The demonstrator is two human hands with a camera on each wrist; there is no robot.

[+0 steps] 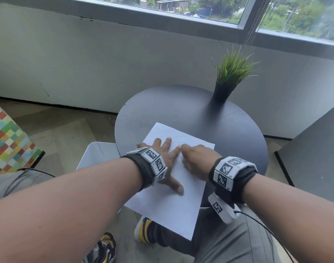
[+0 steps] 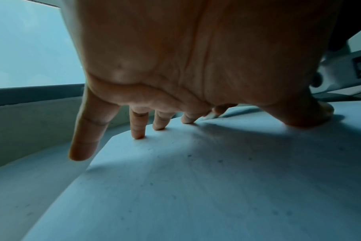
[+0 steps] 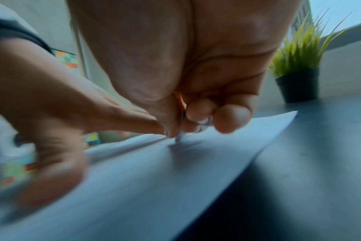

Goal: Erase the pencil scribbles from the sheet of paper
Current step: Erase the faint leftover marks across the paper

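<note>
My knees in grey trousers and a yellow-and-black shoe (image 1: 143,230) sit closest, under the near end of the sheet of paper (image 1: 173,209), which overhangs the edge of the round, dark, matte tabletop (image 1: 181,109). The paper is smooth and white, lying flat and skewed. My left hand (image 1: 166,158) lies spread wide on it, fingers straight, the thumb and three fingertips pressing the sheet down; the little finger reaches past its left edge. Just beside it, my right hand (image 1: 198,158) is curled narrow, its fingertips (image 3: 231,119) bunched and pinching something small and slim whose tip touches the paper next to my left index finger. It is blurred and mostly hidden by my fingers, so I cannot tell what it is. Faint, thin pencil scribbles (image 1: 178,136) curve across the far part of the sheet, hard to make out. Farther back on the tabletop stands a small black tapered pot (image 1: 222,93), with stiff green grass-like blades (image 1: 234,70) in it.
</note>
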